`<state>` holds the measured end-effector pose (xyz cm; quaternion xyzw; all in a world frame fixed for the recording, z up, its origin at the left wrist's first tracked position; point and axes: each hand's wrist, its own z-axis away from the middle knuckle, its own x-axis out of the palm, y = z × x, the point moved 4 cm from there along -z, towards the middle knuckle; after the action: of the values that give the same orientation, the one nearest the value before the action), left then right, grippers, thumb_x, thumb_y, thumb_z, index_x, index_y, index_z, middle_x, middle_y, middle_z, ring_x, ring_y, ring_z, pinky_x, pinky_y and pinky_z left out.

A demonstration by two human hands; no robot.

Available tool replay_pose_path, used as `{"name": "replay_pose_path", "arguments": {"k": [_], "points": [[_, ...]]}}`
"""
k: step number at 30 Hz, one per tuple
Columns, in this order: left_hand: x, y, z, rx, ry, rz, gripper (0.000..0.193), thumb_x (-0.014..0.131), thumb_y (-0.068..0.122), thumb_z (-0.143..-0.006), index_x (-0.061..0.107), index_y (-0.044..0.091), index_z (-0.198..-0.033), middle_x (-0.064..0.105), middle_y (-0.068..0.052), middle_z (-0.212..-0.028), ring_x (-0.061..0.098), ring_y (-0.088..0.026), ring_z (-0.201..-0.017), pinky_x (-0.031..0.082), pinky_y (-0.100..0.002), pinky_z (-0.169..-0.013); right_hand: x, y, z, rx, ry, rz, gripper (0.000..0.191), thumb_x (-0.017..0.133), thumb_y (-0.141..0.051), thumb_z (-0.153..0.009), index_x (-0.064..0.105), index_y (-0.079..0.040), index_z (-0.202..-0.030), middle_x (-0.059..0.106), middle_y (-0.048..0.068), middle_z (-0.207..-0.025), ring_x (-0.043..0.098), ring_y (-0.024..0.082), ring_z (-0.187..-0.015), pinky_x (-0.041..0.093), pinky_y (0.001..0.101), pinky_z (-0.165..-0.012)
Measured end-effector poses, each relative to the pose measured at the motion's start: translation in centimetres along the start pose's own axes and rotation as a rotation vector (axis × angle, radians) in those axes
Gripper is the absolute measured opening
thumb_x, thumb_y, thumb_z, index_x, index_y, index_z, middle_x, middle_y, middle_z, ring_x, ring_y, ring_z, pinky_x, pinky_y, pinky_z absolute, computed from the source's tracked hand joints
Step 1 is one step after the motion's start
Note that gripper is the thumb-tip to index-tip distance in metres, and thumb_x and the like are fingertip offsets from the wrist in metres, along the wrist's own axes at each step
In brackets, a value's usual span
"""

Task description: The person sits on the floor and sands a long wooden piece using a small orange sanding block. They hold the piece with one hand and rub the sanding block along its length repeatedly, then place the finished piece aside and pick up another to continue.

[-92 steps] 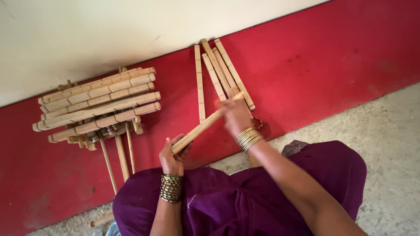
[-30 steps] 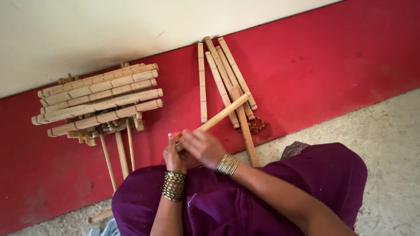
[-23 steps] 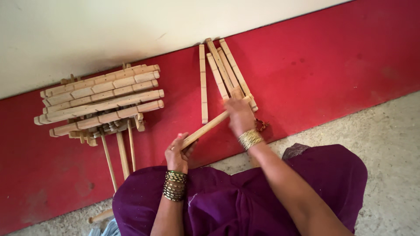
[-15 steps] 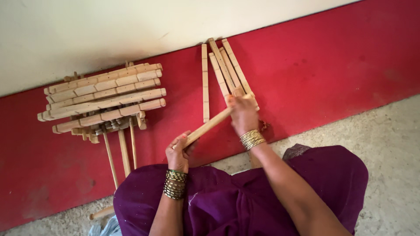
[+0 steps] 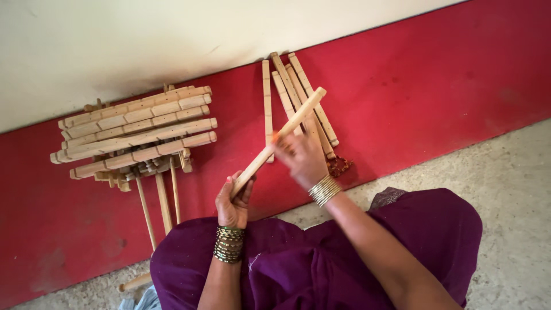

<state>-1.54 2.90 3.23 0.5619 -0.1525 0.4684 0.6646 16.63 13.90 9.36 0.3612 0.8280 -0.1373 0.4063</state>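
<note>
While the left hand (image 5: 232, 202) grips the lower end of a long pale wooden stick (image 5: 279, 139), fingers closed around it, the stick slants up towards 1 o'clock. The right hand (image 5: 301, 158) lies against its middle, blurred, so I cannot tell how tightly it closes. Behind it, at 12 o'clock, a fan of similar wooden sticks (image 5: 291, 95) rests on the red floor strip (image 5: 436, 86). At 10 o'clock sits a stacked pile of notched wooden slats (image 5: 135, 131), well apart from the hands.
</note>
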Motion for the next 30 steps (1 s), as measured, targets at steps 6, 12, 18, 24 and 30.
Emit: {"name": "replay_pose_path", "arguments": {"k": [6,12,18,24,30], "points": [[0.8,0.4,0.6,0.045,-0.036,-0.115,0.036,0.056,0.019,-0.096,0.060,-0.013,-0.114,0.068,-0.025,-0.106,0.070,-0.035,-0.094,0.062,-0.038,-0.082,-1.3,8.0,0.5,0.324,0.084,0.138,0.048,0.065,-0.014,-0.094,0.055,-0.040,-0.133,0.060,0.007,-0.115,0.059,0.026,-0.098,0.057,0.0337,-0.072],[0.4,0.1,0.2,0.040,-0.016,-0.179,0.039,0.057,0.023,-0.095,0.061,-0.010,-0.114,0.070,-0.023,-0.105,0.071,-0.033,-0.092,0.063,-0.037,-0.080,-1.7,5.2,-0.6,0.295,0.040,0.066,0.044,0.061,-0.002,-0.090,0.061,-0.018,-0.130,0.067,0.010,-0.108,0.061,0.028,-0.091,0.056,0.0351,-0.069],[-2.5,-2.0,-0.9,0.038,0.033,-0.100,0.042,0.056,0.032,-0.100,0.060,-0.009,-0.108,0.070,-0.023,-0.106,0.070,-0.029,-0.091,0.063,-0.037,-0.078,-2.7,-8.8,-1.0,0.029,-0.168,-0.664,0.010,0.061,-0.004,-0.093,0.069,-0.009,-0.098,0.071,0.005,-0.094,0.065,0.018,-0.090,0.055,0.0307,-0.079],[-2.7,-2.2,-0.6,0.036,0.053,-0.094,0.042,0.051,0.032,-0.102,0.067,-0.007,-0.102,0.070,-0.023,-0.101,0.070,-0.027,-0.085,0.062,-0.036,-0.074,-3.5,-8.2,-1.4,-0.131,0.061,-0.505,0.008,0.060,-0.008,-0.093,0.067,-0.007,-0.096,0.071,0.008,-0.097,0.065,0.020,-0.094,0.054,0.0311,-0.083],[0.3,0.6,0.8,0.114,0.055,-0.195,0.031,0.055,0.022,-0.096,0.064,-0.007,-0.099,0.069,-0.024,-0.104,0.072,-0.032,-0.088,0.064,-0.044,-0.074,-1.7,6.5,-0.6,0.617,-0.122,-0.178,0.013,0.063,-0.006,-0.092,0.075,-0.010,-0.087,0.069,0.008,-0.086,0.061,0.020,-0.076,0.056,0.0336,-0.059]]}}
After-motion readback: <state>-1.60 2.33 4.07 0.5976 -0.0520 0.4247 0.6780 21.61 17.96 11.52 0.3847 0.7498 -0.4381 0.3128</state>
